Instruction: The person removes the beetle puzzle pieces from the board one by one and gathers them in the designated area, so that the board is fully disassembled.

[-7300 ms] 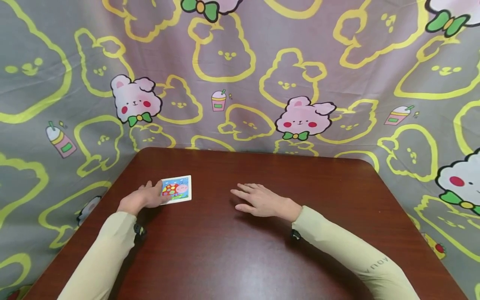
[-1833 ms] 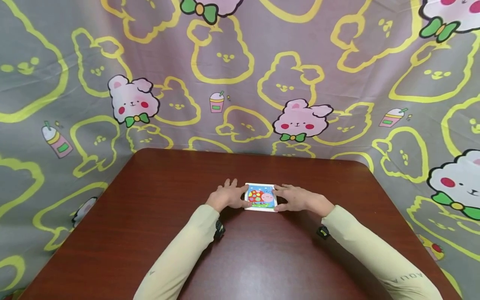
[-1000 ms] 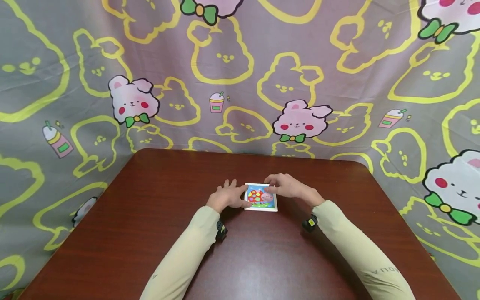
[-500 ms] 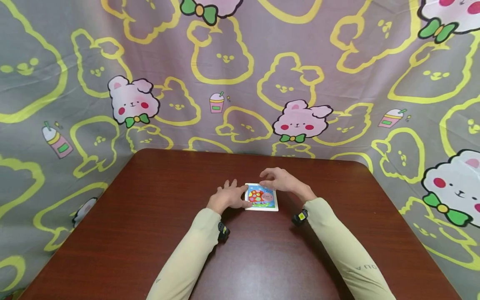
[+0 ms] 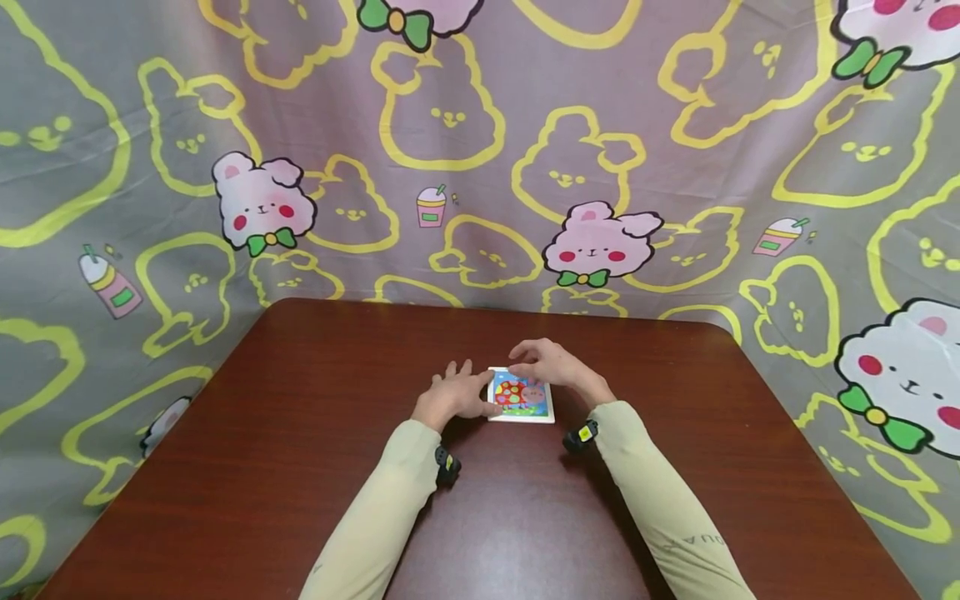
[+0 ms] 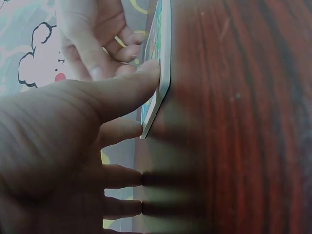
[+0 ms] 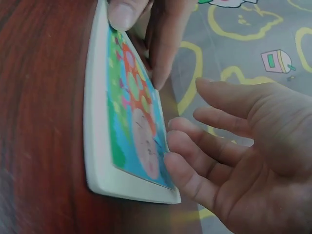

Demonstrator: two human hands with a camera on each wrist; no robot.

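In the head view a white-framed square picture board [image 5: 529, 408], with a spotted red ladybug on blue and green, lies flat on the table. My left hand [image 5: 454, 395] grips its left side between thumb and index finger, one at each left corner; its other fingers are spread on the table, as the left wrist view shows. My right hand [image 5: 552, 365] is over the far edge with loosely bent fingers. In the right wrist view the fingertips [image 7: 178, 141] are at the far edge of the board [image 7: 100, 146]; whether they touch it I cannot tell.
The brown table [image 5: 360, 350] has rounded far corners. Behind it hangs a grey curtain [image 5: 465, 83] with yellow outlines and pink rabbit faces. Each wrist wears a small black device, seen on the left wrist [image 5: 447, 467] and on the right wrist [image 5: 581, 436].
The board came from the left to the middle of the table with my left hand. My right hand left its right side and moved along the far edge to the left. The left hand stays put lately.
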